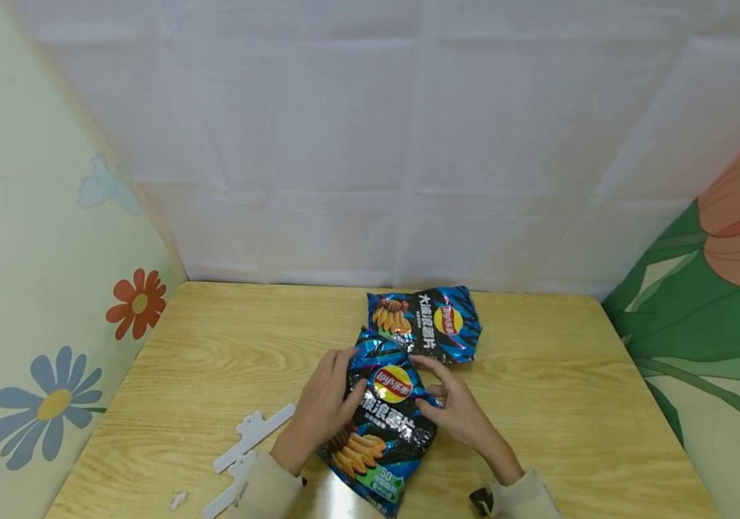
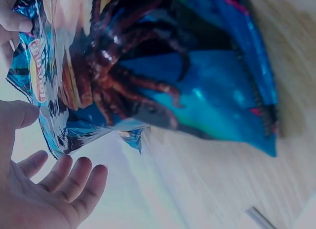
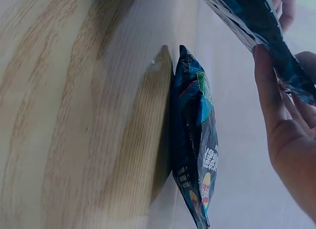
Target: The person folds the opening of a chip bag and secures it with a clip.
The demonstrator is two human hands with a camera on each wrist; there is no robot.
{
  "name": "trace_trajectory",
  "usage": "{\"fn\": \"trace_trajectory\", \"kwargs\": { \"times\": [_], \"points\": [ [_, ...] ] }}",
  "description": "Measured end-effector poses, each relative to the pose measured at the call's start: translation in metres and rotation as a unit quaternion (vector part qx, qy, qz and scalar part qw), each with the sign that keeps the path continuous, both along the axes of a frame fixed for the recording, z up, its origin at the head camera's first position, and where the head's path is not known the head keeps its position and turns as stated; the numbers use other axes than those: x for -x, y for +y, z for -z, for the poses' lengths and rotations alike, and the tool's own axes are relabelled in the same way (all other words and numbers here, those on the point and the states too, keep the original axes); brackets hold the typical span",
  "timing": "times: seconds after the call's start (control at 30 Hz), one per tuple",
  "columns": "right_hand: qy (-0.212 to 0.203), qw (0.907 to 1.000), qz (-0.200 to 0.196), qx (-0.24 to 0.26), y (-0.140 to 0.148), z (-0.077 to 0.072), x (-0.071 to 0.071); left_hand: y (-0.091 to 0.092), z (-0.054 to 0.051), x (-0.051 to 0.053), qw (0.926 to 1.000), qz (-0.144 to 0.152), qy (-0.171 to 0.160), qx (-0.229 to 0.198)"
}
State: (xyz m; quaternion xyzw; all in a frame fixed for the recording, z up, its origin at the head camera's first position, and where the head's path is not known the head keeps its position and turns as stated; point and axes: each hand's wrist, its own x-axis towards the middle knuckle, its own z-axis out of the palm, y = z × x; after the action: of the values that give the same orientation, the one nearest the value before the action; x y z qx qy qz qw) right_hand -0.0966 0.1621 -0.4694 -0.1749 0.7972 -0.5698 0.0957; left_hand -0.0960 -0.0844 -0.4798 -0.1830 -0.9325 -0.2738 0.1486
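A blue and black Lay's chip bag (image 1: 402, 440) is in front of me, its printed face up. My right hand (image 1: 460, 411) pinches its right edge near the top, thumb on the front and fingers behind, as the right wrist view shows. At the opposite edge is my left hand (image 1: 324, 400). In the left wrist view, the left hand (image 2: 54, 189) has loosely spread fingers beside the bag (image 2: 148, 66), not curled round it. A second, similar chip bag (image 1: 428, 324) lies sideways just behind, partly covered by the top of the first.
Two white sealing clips (image 1: 254, 435) lie left of my left hand, the nearer one partly behind the sleeve. A small white scrap (image 1: 178, 500) is near the front left. The wooden table (image 1: 558, 375) meets a white sheet (image 1: 318, 144) at its back edge.
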Motion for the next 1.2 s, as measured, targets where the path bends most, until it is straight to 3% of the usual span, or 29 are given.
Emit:
{"fn": "trace_trajectory", "kwargs": {
  "times": [0.3,0.63,0.93,1.2],
  "points": [
    [-0.024,0.9994,-0.024,0.004,-0.001,-0.001,0.002,0.003,-0.006,0.007,0.9996,0.008,-0.026,0.002],
    [-0.010,0.9985,-0.052,-0.011,-0.002,-0.006,0.009,0.009,-0.016,0.017,0.9997,0.012,-0.016,0.015],
    [-0.048,0.9955,-0.080,-0.017,-0.005,-0.011,0.013,0.011,-0.021,0.018,0.9991,0.010,0.005,0.042],
    [-0.049,0.9949,-0.086,-0.016,-0.007,-0.013,0.012,0.011,-0.021,0.018,0.9976,0.016,0.013,0.066]
  ]
}}
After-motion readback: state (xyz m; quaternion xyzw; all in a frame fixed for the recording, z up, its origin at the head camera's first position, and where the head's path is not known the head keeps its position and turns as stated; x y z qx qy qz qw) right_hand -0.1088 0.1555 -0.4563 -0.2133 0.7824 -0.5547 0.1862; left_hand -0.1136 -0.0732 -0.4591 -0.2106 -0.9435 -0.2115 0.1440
